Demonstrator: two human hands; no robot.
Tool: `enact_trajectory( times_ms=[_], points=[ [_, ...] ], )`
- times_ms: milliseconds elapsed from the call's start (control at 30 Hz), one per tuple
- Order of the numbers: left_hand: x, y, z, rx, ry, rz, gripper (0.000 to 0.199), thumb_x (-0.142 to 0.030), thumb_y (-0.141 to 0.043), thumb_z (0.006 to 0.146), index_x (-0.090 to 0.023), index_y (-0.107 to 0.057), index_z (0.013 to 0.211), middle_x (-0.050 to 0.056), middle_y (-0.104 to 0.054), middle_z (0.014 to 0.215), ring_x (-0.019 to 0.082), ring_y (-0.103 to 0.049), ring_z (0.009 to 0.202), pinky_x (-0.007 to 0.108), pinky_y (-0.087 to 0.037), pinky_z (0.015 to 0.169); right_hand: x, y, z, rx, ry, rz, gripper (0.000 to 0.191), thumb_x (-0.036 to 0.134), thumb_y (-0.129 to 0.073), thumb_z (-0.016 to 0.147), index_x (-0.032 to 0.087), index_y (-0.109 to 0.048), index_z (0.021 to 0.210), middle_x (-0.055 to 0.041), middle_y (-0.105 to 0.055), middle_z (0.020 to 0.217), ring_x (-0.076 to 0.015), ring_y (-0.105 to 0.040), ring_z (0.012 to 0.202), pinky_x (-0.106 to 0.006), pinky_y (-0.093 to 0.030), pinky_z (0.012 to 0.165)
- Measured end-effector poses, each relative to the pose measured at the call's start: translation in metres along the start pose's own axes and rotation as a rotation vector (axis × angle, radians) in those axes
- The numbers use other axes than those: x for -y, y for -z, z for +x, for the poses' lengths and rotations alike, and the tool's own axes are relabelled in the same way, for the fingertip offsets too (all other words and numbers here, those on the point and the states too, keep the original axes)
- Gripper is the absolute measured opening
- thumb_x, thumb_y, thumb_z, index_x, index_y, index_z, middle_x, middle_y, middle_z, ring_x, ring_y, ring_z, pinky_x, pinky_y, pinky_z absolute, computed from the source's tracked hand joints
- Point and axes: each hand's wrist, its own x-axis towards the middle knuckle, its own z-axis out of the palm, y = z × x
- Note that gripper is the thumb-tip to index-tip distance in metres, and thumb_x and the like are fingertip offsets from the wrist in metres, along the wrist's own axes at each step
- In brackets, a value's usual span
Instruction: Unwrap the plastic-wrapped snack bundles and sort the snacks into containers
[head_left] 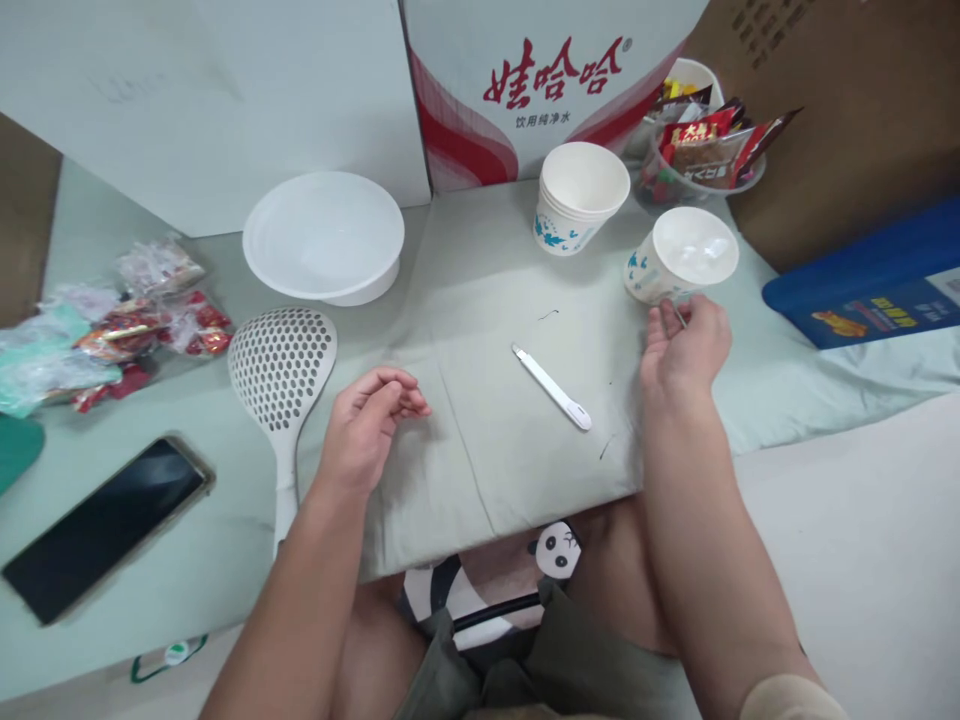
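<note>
My left hand (371, 420) hovers over the middle-left of the cloth, its thumb and fingers curled together; whatever they may hold is too small to tell. At the right, my right hand (686, 345) pinches a small thin dark object (680, 315), palm up, at the lower edge of a tilted paper cup (649, 275) with a clear shiny film or lining inside. A stack of paper cups (566, 215) stands behind and left of it. Between my hands lies a white slim cutter (551, 387), with short dark thread-like bits around it.
A white bowl (322, 240), a perforated ladle (285, 375), wrapped sweets (124, 335) and a phone (105, 530) are at the left. Snack packets fill a clear bowl (701, 180) at the back right, near a blue box (877, 280). White cartons (555, 90) line the back.
</note>
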Motion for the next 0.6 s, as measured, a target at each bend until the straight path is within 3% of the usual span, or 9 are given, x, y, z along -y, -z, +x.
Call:
enact_trajectory(
  times_ms=[133, 267, 367, 500, 600],
  points=[
    [0.001, -0.003, 0.003, 0.017, 0.000, 0.021, 0.009, -0.017, -0.069, 0.077, -0.019, -0.077, 0.072, 0.002, -0.072, 0.063, 0.013, -0.070, 0.059, 0.022, -0.060, 0.061, -0.013, 0.003, 0.015, 0.184, -0.009, -0.106, 0.029, 0.034, -0.058, 0.079, 0.032, -0.048, 0.107, 0.0015, -0.059, 0.120, -0.0137, -0.068, 0.107, -0.032, -0.057, 0.090],
    [0.000, -0.001, 0.003, -0.001, -0.012, 0.002, 0.010, -0.016, -0.069, 0.076, -0.020, -0.077, 0.071, 0.002, -0.071, 0.062, 0.013, -0.070, 0.059, 0.022, -0.061, 0.061, -0.025, -0.009, 0.026, 0.343, -0.039, -0.179, 0.044, 0.040, -0.054, 0.078, 0.037, -0.045, 0.120, -0.0010, -0.054, 0.136, -0.0156, -0.069, 0.106, -0.036, -0.058, 0.091],
    [-0.001, 0.001, 0.002, 0.002, -0.026, -0.004, 0.008, -0.018, -0.071, 0.073, -0.021, -0.078, 0.071, 0.001, -0.071, 0.062, 0.013, -0.070, 0.059, 0.022, -0.062, 0.062, -0.029, -0.024, 0.025, 0.377, 0.018, -0.204, 0.036, 0.042, -0.053, 0.079, 0.032, -0.054, 0.114, -0.0017, -0.056, 0.128, -0.0145, -0.067, 0.102, -0.032, -0.058, 0.088],
    [-0.004, 0.002, 0.003, 0.007, -0.055, 0.055, 0.007, -0.022, -0.074, 0.070, -0.020, -0.074, 0.063, 0.000, -0.067, 0.057, 0.012, -0.067, 0.056, 0.020, -0.059, 0.058, -0.022, -0.040, 0.013, 0.431, -0.118, -0.438, 0.023, 0.039, -0.061, 0.074, 0.025, -0.063, 0.093, -0.0021, -0.059, 0.098, -0.0143, -0.061, 0.081, -0.030, -0.056, 0.074],
    [-0.007, 0.003, 0.004, 0.004, -0.074, 0.085, 0.009, -0.025, -0.076, 0.067, -0.020, -0.073, 0.060, 0.000, -0.065, 0.055, 0.012, -0.065, 0.054, 0.020, -0.057, 0.057, -0.016, -0.045, 0.013, 0.441, -0.009, -0.615, 0.032, 0.033, -0.062, 0.073, 0.025, -0.069, 0.104, -0.0017, -0.061, 0.090, -0.0168, -0.060, 0.079, -0.034, -0.057, 0.076]
  ],
)
